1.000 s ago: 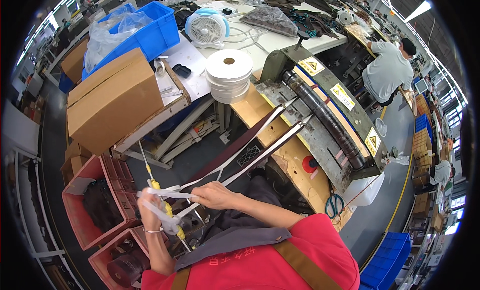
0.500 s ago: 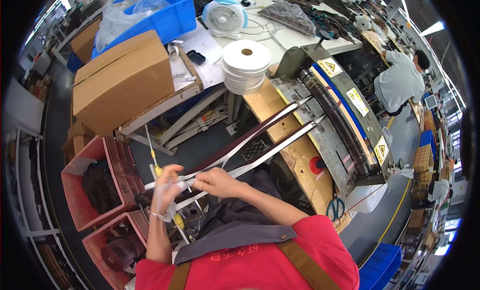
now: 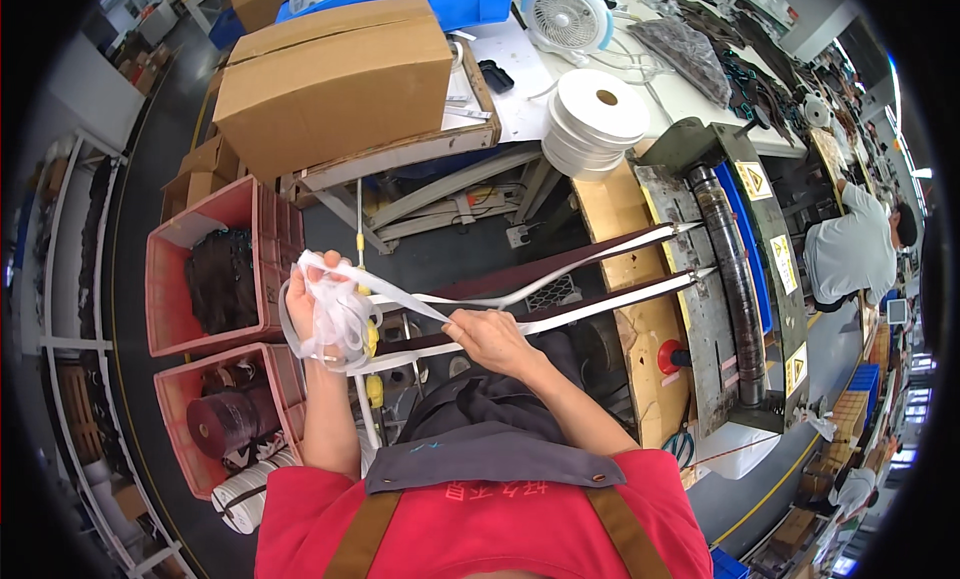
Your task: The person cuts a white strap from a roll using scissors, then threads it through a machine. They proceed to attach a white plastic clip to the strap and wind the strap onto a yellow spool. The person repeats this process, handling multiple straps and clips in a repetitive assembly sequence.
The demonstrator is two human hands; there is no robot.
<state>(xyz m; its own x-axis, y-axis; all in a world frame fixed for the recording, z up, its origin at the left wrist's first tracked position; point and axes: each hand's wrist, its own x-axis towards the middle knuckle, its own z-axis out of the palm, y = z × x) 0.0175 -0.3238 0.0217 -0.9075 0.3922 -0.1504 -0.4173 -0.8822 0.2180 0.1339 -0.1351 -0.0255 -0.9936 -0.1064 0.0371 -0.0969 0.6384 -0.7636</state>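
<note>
My left hand [image 3: 300, 301] is raised at the left, its fingers closed around a loose, looped bundle of white tape [image 3: 343, 324]. From that bundle a length of tape runs taut to my right hand [image 3: 492, 341], which pinches it between thumb and fingers. Behind and below my hands, two dark maroon strips [image 3: 540, 265] edged with white tape stretch from the left toward the machine [image 3: 708, 364]. Their far ends narrow in front of its dark roller [image 3: 733, 289]. Where the strips pass behind the bundle, they are partly hidden.
Red crates [image 3: 262, 254] with dark material and a maroon roll [image 3: 228, 421] stand at left. A cardboard box [image 3: 335, 89] sits on the far table beside stacked white tape rolls [image 3: 590, 129] and a fan [image 3: 567, 21]. Scissors [image 3: 680, 447] lie by the machine; a person [image 3: 852, 249] works at far right.
My left hand now shows a larger looped bundle of white tape. My right hand has moved away from it, drawing a length of tape out between them. The view has shifted left.
</note>
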